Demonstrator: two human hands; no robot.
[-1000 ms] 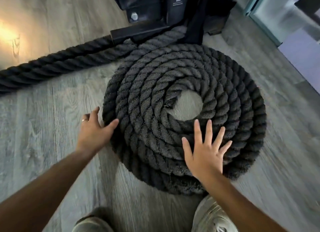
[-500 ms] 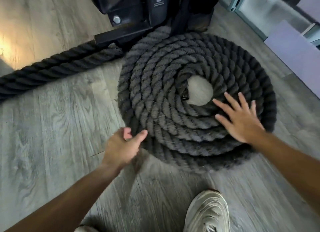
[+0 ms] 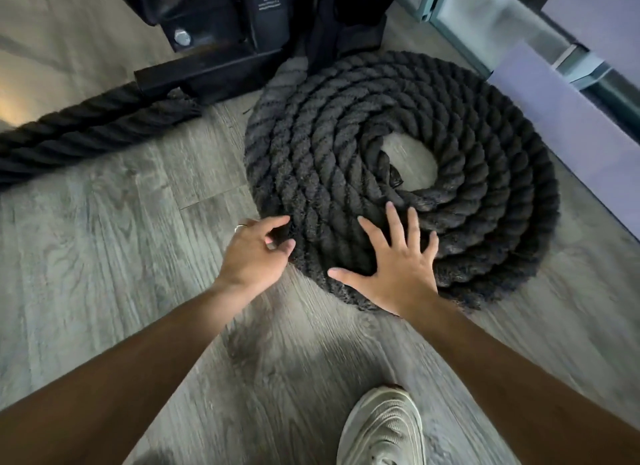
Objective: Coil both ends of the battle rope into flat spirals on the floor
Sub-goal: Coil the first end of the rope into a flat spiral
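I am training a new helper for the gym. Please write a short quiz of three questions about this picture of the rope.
1. True or false: the right hand lies flat with spread fingers on the coiled rope.
2. Which hand wears a ring? A) left hand B) right hand
3. Fill in: the other rope length lies ____ on the floor, left of the coil.

Key: 1 true; 2 A; 3 straight (uncoiled).
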